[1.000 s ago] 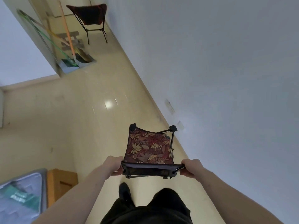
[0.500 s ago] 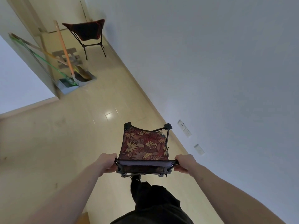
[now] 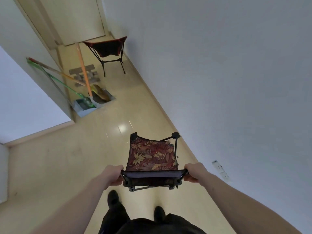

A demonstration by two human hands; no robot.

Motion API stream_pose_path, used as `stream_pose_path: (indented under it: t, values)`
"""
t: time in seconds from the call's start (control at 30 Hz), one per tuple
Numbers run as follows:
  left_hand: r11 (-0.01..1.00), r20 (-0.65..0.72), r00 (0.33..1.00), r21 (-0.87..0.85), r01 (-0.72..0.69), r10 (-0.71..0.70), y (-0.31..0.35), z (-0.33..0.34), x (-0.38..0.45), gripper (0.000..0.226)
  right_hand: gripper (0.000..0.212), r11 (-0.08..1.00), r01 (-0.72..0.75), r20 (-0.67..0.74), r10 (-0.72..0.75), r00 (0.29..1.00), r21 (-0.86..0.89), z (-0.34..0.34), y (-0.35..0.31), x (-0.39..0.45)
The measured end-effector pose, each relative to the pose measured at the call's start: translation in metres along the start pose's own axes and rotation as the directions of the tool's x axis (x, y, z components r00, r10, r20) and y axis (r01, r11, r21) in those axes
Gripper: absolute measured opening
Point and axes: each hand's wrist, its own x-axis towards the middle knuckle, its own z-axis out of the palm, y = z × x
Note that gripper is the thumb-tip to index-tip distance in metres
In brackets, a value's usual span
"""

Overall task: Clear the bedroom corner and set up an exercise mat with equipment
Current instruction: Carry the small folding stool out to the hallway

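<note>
The leaf-print folding chair [image 3: 152,157], gripped at its near edge by the left hand [image 3: 113,173] and the right hand [image 3: 194,172], is held off the floor just left of the long white wall [image 3: 236,81], so little room shows on that side. Left of the carried chair the pale floor [image 3: 50,166] lies open. Ahead of it the passage narrows: brooms and a dustpan [image 3: 87,98] lean at the left wall corner, and beyond them a second folding chair [image 3: 108,51] stands against the white wall before a closed door [image 3: 76,19].

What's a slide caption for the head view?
Both hands, left and right, carry a folding chair down the hallway.
</note>
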Motion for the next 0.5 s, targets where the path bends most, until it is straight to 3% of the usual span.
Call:
stream_pose_path:
  t: [0.17,0.3,0.5]
  values:
    - [1.000,0.038,0.999,0.011,-0.025,0.025,0.065,-0.062,0.072,0.023,0.014,1.000,0.004,-0.042,-0.004,0.999,-0.008,0.051,-0.094,0.022]
    - [0.997,0.066,0.997,0.064,-0.053,0.049,0.124,-0.126,0.123,0.022,0.008,0.995,-0.047,-0.081,0.054,0.995,0.093,0.096,-0.160,0.034]
    - [0.985,0.089,0.991,0.128,-0.114,0.104,0.220,-0.196,0.185,0.022,0.021,0.989,-0.067,-0.109,0.082,0.991,0.134,0.142,-0.248,0.063]
